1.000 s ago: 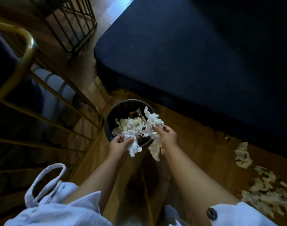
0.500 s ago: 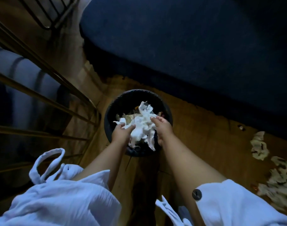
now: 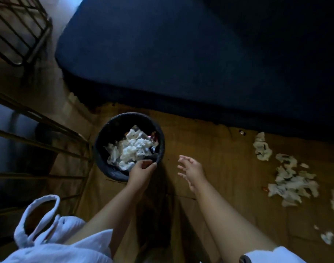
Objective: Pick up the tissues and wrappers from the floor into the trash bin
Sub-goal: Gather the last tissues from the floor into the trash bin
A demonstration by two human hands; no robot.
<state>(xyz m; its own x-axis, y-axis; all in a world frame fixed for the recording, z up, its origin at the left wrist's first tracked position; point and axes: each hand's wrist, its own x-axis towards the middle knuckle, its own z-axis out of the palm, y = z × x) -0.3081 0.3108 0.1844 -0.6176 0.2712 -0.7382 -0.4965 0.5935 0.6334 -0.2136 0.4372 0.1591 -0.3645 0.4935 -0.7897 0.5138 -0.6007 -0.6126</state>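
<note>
The black round trash bin stands on the wooden floor, holding a heap of white tissues and wrappers. My left hand hovers at the bin's near rim, fingers loosely curled, with nothing in it. To the right of the bin, my right hand is over bare floor with its fingers spread and empty. A scattered pile of crumpled tissues lies on the floor at the right. One more tissue lies near the bed edge, and small scraps lie lower right.
A dark blue bed fills the top and borders the floor strip. A gold metal rack stands left of the bin, and a wire frame is at the top left. My white garment hangs at the lower left.
Both hands let go of the bunch of tissues, which now lies in the bin. My right hand has drawn away to the right and my left hand back to the near rim.
</note>
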